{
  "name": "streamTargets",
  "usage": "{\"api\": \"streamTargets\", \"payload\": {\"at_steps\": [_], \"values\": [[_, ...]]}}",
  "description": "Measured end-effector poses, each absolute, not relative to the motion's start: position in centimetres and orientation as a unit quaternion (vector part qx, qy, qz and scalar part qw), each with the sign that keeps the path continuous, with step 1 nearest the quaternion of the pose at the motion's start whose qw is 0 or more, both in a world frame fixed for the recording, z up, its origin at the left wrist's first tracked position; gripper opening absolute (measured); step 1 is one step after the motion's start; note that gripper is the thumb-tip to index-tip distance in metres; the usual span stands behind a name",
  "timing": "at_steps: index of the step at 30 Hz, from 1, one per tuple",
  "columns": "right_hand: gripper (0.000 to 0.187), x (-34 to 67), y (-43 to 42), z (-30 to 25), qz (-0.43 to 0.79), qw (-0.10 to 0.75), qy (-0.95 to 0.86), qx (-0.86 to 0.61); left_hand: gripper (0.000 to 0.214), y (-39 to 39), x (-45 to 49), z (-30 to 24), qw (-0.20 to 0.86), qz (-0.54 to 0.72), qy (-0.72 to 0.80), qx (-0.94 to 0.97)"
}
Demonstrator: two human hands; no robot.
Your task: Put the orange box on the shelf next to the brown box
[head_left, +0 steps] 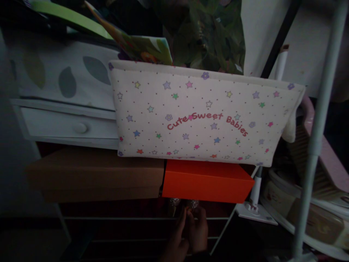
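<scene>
Orange box [207,180] juts over left hand [177,238] and right hand [198,230], curled at a glittery thing [192,203], grip unclear; lifting carelessly could dislodge the box.

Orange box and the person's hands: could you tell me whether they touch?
Apart. The head view shows the left hand and right hand below the orange box, with a dark gap and a glittery object in between.

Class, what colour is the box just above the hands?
The box is bright orange; the head view shows it.

Dim overall, light falling from above on the star-print cushion [201,116]; lower shelves sink into shadow, edges warped.
</scene>
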State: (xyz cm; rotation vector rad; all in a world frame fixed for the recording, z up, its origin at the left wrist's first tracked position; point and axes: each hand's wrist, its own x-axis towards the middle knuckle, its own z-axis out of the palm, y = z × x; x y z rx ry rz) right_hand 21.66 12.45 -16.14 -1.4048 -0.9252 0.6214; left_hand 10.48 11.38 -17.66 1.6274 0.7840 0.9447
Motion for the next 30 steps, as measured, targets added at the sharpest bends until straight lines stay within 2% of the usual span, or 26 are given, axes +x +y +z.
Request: {"api": "streamTargets", "payload": {"at_steps": [13, 18, 20, 23, 25, 28, 30], "values": [[0.043, 21.8, 12.7, -15.6, 0.278, 0.591, -0.445, -0.612, 0.081, 11.9, 10.4, -17.7, 0.513, 0.390, 0.327, 0.691], [0.043, 22.7, 12.3, -14.8, 0.241, 0.613, -0.422, -0.623, 0.081, 11.4, 9.5, -17.1, 0.462, 0.397, 0.349, 0.712], [0.040, 22.8, 11.7, -14.0, 0.217, 0.634, -0.401, -0.625, 0.069, 11.0, 8.7, -16.3, 0.439, 0.411, 0.361, 0.713], [0.037, 22.2, 10.3, -12.1, 0.209, 0.661, -0.384, -0.610, 0.041, 10.2, 7.1, -13.6, 0.433, 0.456, 0.374, 0.681], [0.038, 21.4, 9.1, -10.4, 0.263, 0.686, -0.362, -0.574, 0.031, 9.5, 5.6, -11.1, 0.456, 0.487, 0.379, 0.642], [0.040, 20.6, 7.2, -7.8, 0.466, 0.699, -0.287, -0.460, 0.031, 8.2, 2.5, -7.3, 0.547, 0.524, 0.371, 0.538], [0.036, 20.8, 5.8, -6.7, 0.586, 0.672, -0.257, -0.373, 0.034, 7.2, 0.0, -5.6, 0.625, 0.576, 0.292, 0.438]]}}
